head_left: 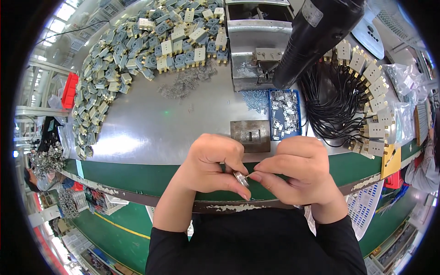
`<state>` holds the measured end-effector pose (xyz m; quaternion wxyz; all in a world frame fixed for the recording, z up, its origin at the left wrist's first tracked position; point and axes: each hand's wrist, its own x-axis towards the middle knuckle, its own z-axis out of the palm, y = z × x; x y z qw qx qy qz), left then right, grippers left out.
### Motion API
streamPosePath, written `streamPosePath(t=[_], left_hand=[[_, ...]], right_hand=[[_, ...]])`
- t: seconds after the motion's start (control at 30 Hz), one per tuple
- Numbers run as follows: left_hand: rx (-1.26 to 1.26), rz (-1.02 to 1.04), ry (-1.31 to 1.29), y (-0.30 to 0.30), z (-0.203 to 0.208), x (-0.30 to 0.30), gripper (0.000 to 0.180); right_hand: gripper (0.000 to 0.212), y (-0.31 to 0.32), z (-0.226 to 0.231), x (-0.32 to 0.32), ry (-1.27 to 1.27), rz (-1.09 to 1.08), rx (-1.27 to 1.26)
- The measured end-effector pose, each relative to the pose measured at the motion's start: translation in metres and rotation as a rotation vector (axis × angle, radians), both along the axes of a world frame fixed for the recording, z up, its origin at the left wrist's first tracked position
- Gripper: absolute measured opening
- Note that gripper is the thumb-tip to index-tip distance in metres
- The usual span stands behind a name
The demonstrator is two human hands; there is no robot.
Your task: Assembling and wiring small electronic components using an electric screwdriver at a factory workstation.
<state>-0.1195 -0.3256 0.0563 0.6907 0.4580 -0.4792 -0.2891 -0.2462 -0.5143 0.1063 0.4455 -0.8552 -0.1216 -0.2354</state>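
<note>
My left hand (217,162) pinches a small round silver metal part (241,178) between thumb and fingers, just above the table's green front strip. Close against it, my right hand (295,172) has thumb and forefinger pressed together on a thin brass-coloured piece (250,175), whose tip meets or nearly meets the round part. Most of that piece is hidden by the fingertips, so its kind does not show. Right behind my hands lies a flat steel block (250,135) with a slot in its middle.
A blue tray (300,110) of small metal terminals stands beside loose screws (255,100). Springs (183,85) lie before a large heap of grey-and-beige switch blocks (169,46). A black cylindrical tool (307,43) leans over the table. Black cables (332,105) with beige blocks fill the right side.
</note>
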Motion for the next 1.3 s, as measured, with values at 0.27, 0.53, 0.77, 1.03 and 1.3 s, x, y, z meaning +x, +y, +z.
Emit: streamPosePath(t=[0.27, 0.53, 0.77, 1.03, 1.3], left_hand=[[-0.065, 0.458, -0.55, -0.009, -0.001, 0.0, 0.046], [0.126, 0.429, -0.529, 0.01, 0.028, -0.005, 0.021], [0.181, 0.468, -0.677, 0.014, 0.03, -0.003, 0.025], [0.046, 0.824, -0.623, -0.006, -0.003, -0.021, 0.031], [0.29, 0.126, -0.05, 0.002, 0.02, -0.015, 0.02]], right_hand=[[0.024, 0.01, -0.01, 0.0, -0.251, -0.192, -0.32], [0.022, 0.013, 0.003, 0.002, -0.124, -0.18, -0.144], [0.024, 0.012, 0.005, -0.003, -0.067, -0.142, -0.135], [0.035, 0.005, 0.0, -0.005, 0.166, 0.036, 0.125], [0.028, 0.01, 0.001, -0.007, 0.156, -0.049, 0.174]])
